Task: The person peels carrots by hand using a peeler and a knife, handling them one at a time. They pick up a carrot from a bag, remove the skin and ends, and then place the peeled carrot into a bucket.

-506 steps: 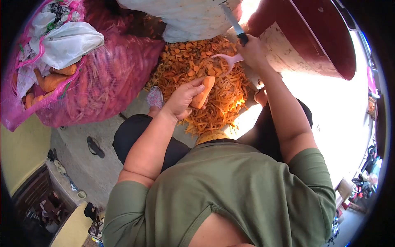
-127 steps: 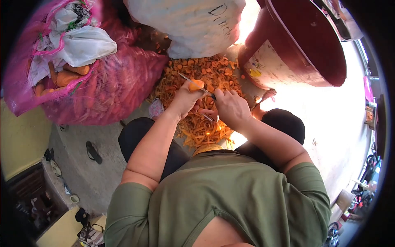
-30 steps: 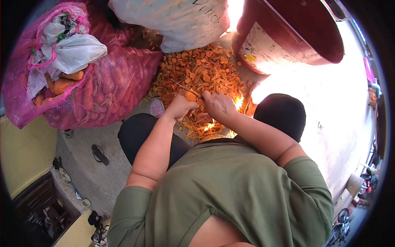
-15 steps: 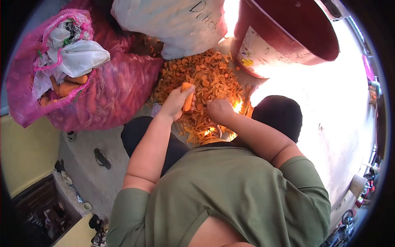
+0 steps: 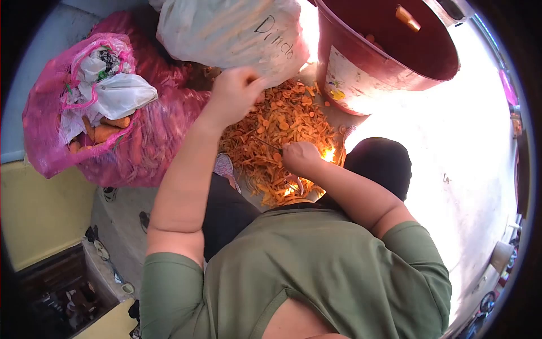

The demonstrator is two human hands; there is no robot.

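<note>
My left hand is raised over the far side of the peelings, in front of the white sack. It is blurred, with thumb and fingers apart and no carrot in it. A peeled carrot shows against the inside of the red bucket, away from my hand. My right hand is closed low over the peelings, near my knee. From it a thin, dark blade, seen edge-on like a knife, points to the upper left. The handle is hidden in my fist. Orange carrot peelings and round slices lie heaped on the floor.
A pink mesh sack of carrots stands at left, its mouth holding whole carrots and white plastic. Behind the heap is a white sack with writing. The tall red bucket has more carrots inside. Footwear lies at lower left.
My left hand has moved up and away from my right hand, and the carrot it held is gone from it. A carrot now appears at the bucket. My right hand has barely moved.
</note>
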